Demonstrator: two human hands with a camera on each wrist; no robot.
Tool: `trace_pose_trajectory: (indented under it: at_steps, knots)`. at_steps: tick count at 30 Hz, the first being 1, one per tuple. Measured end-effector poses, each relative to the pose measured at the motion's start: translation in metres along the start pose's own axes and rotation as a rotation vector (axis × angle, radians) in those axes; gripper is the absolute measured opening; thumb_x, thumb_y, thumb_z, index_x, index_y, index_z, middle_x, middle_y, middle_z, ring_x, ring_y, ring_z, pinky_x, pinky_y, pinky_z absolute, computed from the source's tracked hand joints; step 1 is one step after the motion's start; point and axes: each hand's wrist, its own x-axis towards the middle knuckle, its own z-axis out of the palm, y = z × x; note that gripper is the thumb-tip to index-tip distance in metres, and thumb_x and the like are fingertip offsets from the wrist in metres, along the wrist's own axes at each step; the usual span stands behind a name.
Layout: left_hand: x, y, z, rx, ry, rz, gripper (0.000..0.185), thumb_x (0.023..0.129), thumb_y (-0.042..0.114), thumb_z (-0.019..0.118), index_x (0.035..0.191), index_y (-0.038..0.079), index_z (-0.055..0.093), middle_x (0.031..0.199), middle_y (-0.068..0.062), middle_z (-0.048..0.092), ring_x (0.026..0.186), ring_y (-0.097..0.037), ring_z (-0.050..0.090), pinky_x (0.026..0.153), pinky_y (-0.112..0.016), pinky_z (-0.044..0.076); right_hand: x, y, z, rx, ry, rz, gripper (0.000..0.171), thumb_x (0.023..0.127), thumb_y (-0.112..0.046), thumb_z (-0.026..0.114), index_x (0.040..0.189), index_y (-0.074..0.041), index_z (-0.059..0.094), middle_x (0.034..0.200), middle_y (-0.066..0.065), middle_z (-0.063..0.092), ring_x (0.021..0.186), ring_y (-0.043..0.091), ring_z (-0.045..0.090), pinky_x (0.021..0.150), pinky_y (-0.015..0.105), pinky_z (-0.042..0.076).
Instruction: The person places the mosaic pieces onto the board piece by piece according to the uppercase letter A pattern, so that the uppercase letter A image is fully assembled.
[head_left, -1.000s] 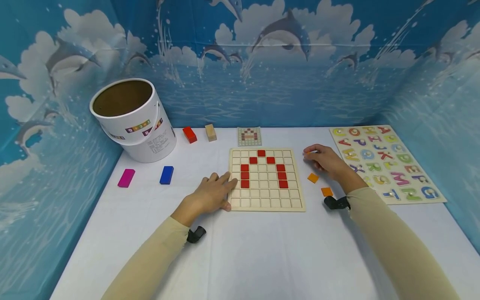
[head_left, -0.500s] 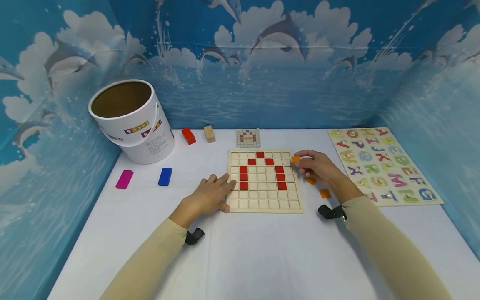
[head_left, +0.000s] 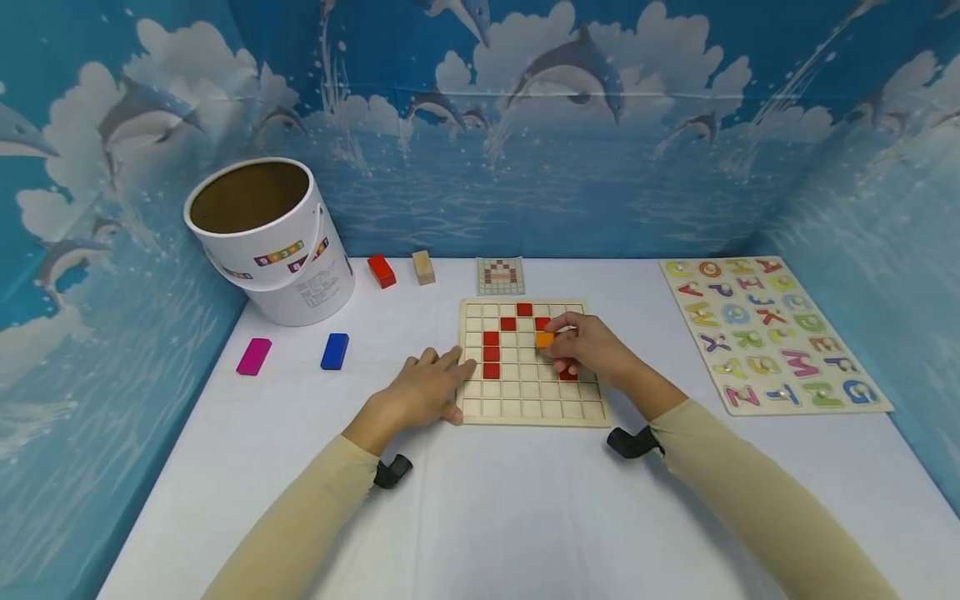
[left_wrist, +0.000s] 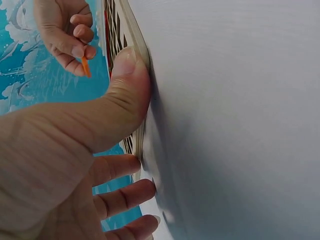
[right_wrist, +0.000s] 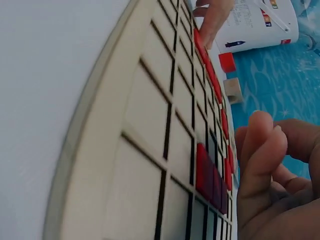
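Observation:
My left hand [head_left: 425, 385] rests along the left edge of a wooden grid board [head_left: 530, 409], its thumb at the near-left corner in the left wrist view. Several red square tiles [head_left: 491, 354] form an arch in the board's cells. My right hand [head_left: 588, 346] pinches an orange square tile [head_left: 544, 339] between thumb and fingertips, low over the board just inside the arch's right side. Part of that red column is covered by the hand. In the left wrist view the orange tile [left_wrist: 86, 66] appears edge-on, pointing down from the fingertips.
Behind the board lies a small pattern card [head_left: 500, 276]. To the left are a white bucket [head_left: 300, 287], a red block [head_left: 382, 272], a beige block [head_left: 423, 267], a blue block [head_left: 334, 352] and a pink block [head_left: 254, 357]. An alphabet board [head_left: 772, 333] lies right.
My right hand has carried the orange tile leftward from beside the board to over its cells. The two orange tiles on the table are now hidden behind the right wrist. My left hand stays put.

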Motion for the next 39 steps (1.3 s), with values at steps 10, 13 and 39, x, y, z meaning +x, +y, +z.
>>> trace_pose_trajectory:
  at_steps: [10, 13, 39]
  knots:
    - [0.001, 0.003, 0.0, 0.019, -0.002, -0.004, 0.093, 0.083, 0.046, 0.079, 0.161, 0.02, 0.035, 0.168, -0.011, 0.024, 0.139, -0.033, 0.037, 0.107, -0.054, 0.036, 0.0, 0.007, 0.006, -0.572, 0.116, -0.08, 0.023, 0.09, -0.015, 0.073, 0.111, -0.011, 0.067, 0.078, 0.005, 0.052, 0.067, 0.02, 0.05, 0.059, 0.031, 0.038]
    - [0.0, 0.003, 0.0, 0.021, 0.001, -0.002, 0.093, 0.083, 0.046, 0.078, 0.161, 0.019, 0.035, 0.168, -0.011, 0.024, 0.138, -0.033, 0.038, 0.106, -0.054, 0.036, -0.001, 0.006, 0.006, -0.594, 0.12, -0.087, 0.025, 0.09, -0.016, 0.074, 0.113, -0.012, 0.068, 0.08, 0.005, 0.053, 0.072, 0.021, 0.05, 0.061, 0.032, 0.038]
    - [0.002, 0.0, 0.003, 0.004, 0.011, -0.001, 0.093, 0.082, 0.045, 0.079, 0.16, 0.019, 0.037, 0.168, -0.011, 0.025, 0.135, -0.03, 0.037, 0.104, -0.051, 0.036, -0.092, 0.068, -0.101, -0.561, 0.13, 0.026, 0.046, 0.09, -0.023, 0.077, 0.13, -0.004, 0.065, 0.117, 0.016, 0.058, 0.101, 0.029, 0.049, 0.076, 0.036, 0.046]
